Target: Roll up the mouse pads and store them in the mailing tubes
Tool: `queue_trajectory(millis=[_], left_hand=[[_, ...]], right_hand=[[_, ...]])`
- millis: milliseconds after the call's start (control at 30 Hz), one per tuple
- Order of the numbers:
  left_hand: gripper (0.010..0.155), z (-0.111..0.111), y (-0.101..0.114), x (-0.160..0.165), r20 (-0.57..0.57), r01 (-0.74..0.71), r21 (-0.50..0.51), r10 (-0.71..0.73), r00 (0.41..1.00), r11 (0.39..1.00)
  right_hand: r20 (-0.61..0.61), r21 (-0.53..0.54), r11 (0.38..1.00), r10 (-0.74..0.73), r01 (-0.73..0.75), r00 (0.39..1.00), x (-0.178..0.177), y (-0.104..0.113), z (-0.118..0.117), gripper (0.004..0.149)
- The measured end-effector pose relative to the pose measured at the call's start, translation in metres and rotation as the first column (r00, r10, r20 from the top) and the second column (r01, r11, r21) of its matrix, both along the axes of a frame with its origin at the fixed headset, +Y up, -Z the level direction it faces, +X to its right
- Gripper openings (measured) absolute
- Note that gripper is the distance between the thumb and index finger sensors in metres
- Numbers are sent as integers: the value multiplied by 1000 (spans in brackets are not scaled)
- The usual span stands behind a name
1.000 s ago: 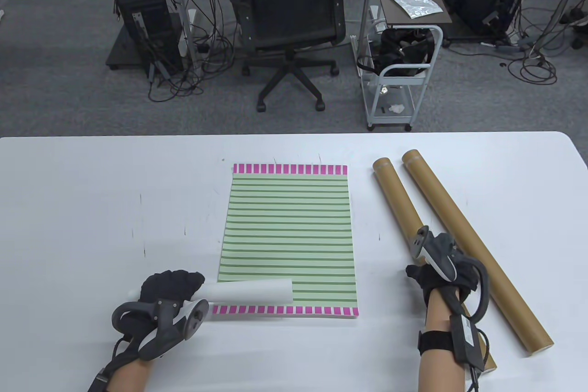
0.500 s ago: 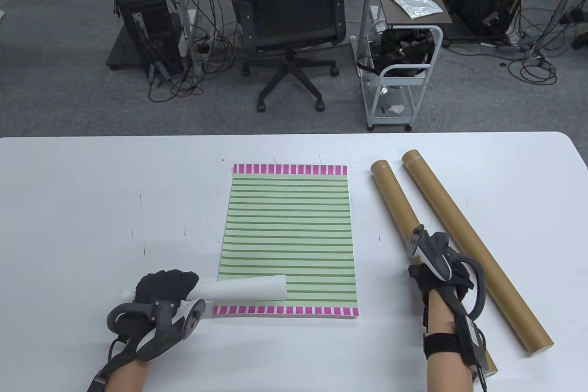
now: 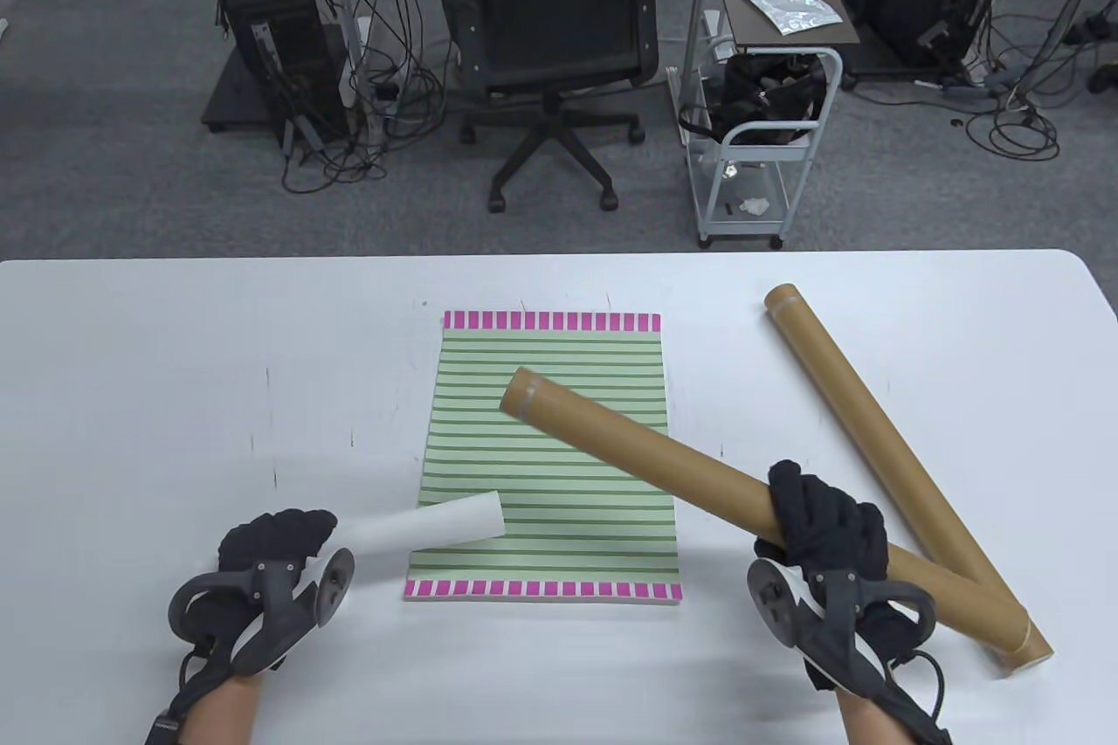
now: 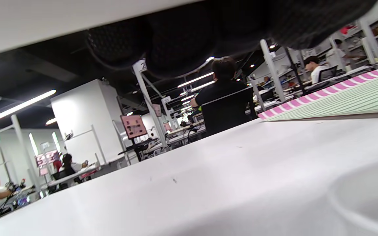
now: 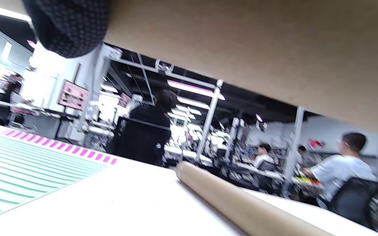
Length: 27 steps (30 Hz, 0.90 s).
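— Where does everything sit?
— The striped mouse pad [image 3: 546,448] lies flat on your white surface [image 3: 175,396]; the spare mailing tube [image 3: 891,457] rests to its right.
— And your grips?
— Your right hand [image 3: 825,522] is clamped on the raised tube [image 3: 646,452], your left hand [image 3: 275,540] on the rolled white pad [image 3: 437,522].
— The step?
— Loading, I judge: you need to line the roll up with the tube's mouth.
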State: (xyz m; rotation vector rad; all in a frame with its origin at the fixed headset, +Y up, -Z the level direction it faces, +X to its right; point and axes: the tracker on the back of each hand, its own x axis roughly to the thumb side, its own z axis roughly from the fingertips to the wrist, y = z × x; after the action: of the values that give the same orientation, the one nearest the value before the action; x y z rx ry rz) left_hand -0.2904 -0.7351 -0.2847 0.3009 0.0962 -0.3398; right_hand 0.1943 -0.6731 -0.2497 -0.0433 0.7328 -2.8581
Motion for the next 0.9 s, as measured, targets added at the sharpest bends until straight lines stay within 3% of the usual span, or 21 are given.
queue_trajectory(millis=[200, 367, 467, 567, 733, 900], left_hand=[[42, -3, 1, -17, -77, -159, -34, 156, 985, 987], [42, -3, 2, -13, -53, -160, -37, 158, 986, 986], [42, -3, 3, -8, 1, -178, -64, 178, 984, 982], [40, -2, -1, -9, 78, -168, -167, 183, 980, 972], [40, 3, 0, 0, 148, -120, -149, 142, 979, 981], [40, 11, 3, 29, 272, -184, -177, 228, 935, 967]], right_hand=[[-48, 24, 999, 39, -38, 998, 3, -3, 11, 80], [-48, 21, 995, 93, -92, 994, -3, -7, 10, 80], [-40, 18, 990, 137, -137, 990, -5, -10, 8, 80], [-33, 11, 986, 167, -167, 985, 2, -14, 7, 80], [-70, -22, 985, 172, -174, 983, 7, -17, 6, 79], [-162, 17, 984, 176, -175, 971, -16, -14, 14, 80]])
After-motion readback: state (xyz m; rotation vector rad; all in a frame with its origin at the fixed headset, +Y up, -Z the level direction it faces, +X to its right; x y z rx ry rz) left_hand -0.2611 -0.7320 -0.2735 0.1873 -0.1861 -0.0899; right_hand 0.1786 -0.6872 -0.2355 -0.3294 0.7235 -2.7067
